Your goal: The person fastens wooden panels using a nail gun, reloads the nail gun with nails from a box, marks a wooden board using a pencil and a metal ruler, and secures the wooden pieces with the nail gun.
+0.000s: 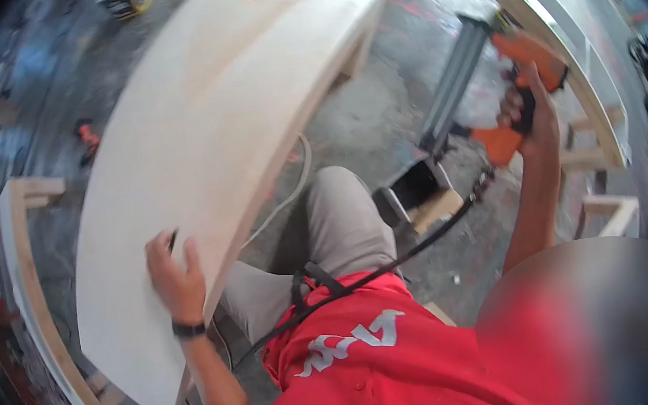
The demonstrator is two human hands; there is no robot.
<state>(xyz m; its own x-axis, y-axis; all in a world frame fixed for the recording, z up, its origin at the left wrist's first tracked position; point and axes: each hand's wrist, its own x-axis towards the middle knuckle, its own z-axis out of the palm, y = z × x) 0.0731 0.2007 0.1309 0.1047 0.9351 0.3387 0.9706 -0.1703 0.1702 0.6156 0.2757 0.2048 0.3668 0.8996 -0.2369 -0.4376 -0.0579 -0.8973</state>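
Note:
My right hand (529,108) is wrapped around the dark grip of an orange nail gun (500,145), raised off to the right of the board. The nail gun's long grey magazine (455,83) slants beside my fingers, and a black air hose (434,239) runs from it across my waist. On the pale, curved-edge wooden board (172,152) rests my left hand (176,279), near the edge closest to me. Its fingers are partly curled, and a small dark object (173,239) shows between thumb and fingers; its kind is unclear.
Curved wooden frames stand at the left (38,294) and at the upper right (539,6). A wood offcut (436,210) lies by my knee. An orange-and-black tool (87,138) sits on the floor beyond the board. A light-coloured cord (291,200) trails below the board.

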